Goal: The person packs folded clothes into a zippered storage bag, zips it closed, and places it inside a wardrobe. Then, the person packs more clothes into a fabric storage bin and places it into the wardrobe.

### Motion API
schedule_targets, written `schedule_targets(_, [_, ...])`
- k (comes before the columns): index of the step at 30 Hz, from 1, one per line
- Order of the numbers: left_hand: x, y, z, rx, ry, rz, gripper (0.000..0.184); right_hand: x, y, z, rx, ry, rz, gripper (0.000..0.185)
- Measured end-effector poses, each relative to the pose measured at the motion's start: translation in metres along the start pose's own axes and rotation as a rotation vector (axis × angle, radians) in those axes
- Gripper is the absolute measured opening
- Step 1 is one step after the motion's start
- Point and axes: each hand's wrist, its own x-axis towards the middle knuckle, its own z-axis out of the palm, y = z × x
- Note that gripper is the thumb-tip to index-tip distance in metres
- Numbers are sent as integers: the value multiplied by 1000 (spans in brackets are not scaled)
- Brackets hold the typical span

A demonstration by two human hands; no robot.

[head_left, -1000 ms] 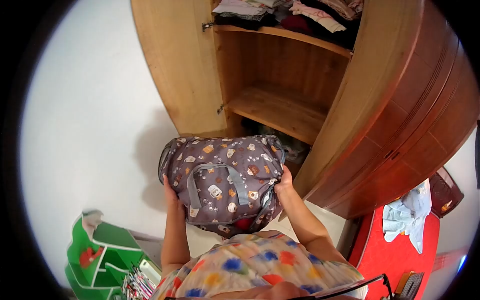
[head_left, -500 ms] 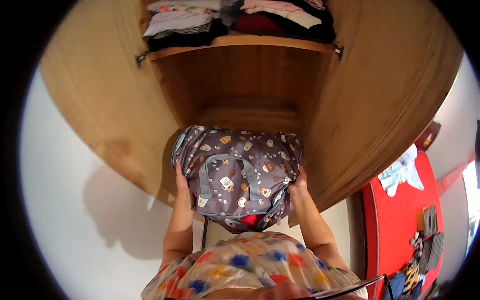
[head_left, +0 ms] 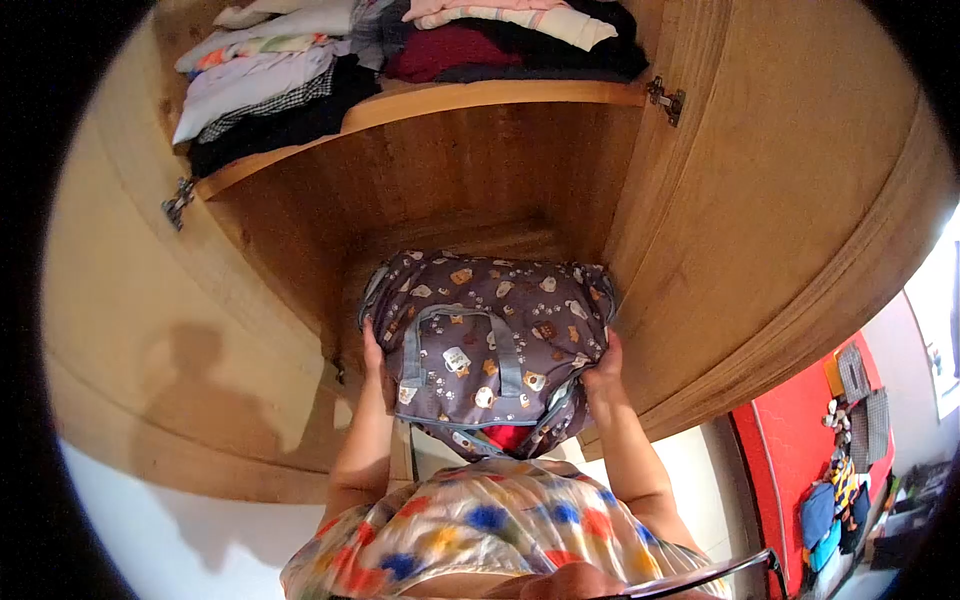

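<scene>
A dark grey duffel bag (head_left: 470, 340) with a cartoon animal and paw print is held between my two hands at the cabinet opening. My left hand (head_left: 374, 350) presses against its left end, and my right hand (head_left: 606, 362) grips the right end; some fingers of both are hidden by the bag. A light grey carry strap (head_left: 508, 360) lies on the top. Along the near side the bag gapes a little, and red cloth (head_left: 505, 436) shows inside.
The wooden cabinet's lower compartment (head_left: 470, 170) lies beyond the bag. Folded clothes (head_left: 270, 90) sit on the shelf (head_left: 450, 98) above. A left door (head_left: 170, 330) and right door (head_left: 780, 230) stand swung out. On the right, a red surface (head_left: 775, 440) bears several clothes.
The view has turned, so the cabinet and shelf appear larger and further left. The bag stays between both hands, now a little nearer the cabinet's inside.
</scene>
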Motion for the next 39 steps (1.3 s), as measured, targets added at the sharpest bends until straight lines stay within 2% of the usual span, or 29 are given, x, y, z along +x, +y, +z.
schedule_targets(4, [-12, 9, 6, -30, -12, -115, 63, 11, -5, -16, 37, -98, 124, 44])
schedule_targets(9, [26, -1, -1, 42, 3, -160, 64, 10, -7, -45, 30, -95, 47, 49])
schedule_targets(12, [32, 0, -6, 104, 44, -161, 64, -12, -4, -42, 43, -64, 38, 51])
schedule_targets(15, [47, 6, -11, 164, 92, -148, 64, 4, 1, -67, 2, -101, 27, 51])
schedule_targets(16, [53, 5, -13, 174, 103, -138, 64, -4, -7, -46, 7, -41, 31, 50])
schedule_targets(23, [70, 22, -35, 341, 200, -56, 65, -20, -4, -38, -47, -80, 120, 55])
schedule_targets(27, [51, 38, -55, 835, 425, 119, 65, -28, -5, -30, -147, -20, 160, 53])
schedule_targets(30, [11, 35, -67, 1197, 600, 236, 65, -16, -7, -51, -181, -65, 204, 54])
schedule_targets(32, [-30, 34, -75, 1221, 593, 204, 67, -14, -6, -62, -199, -89, 200, 54])
schedule_targets(35, [-77, -23, -127, 975, 723, 627, 77, -17, -11, -66, -192, -90, 239, 53])
schedule_targets(37, [-146, -66, -77, 651, 944, 387, 86, -24, -9, -70, -199, -133, 297, 53])
schedule_targets(39, [-204, -118, -32, 422, 876, -48, 95, -30, -14, -78, -210, -210, 306, 54])
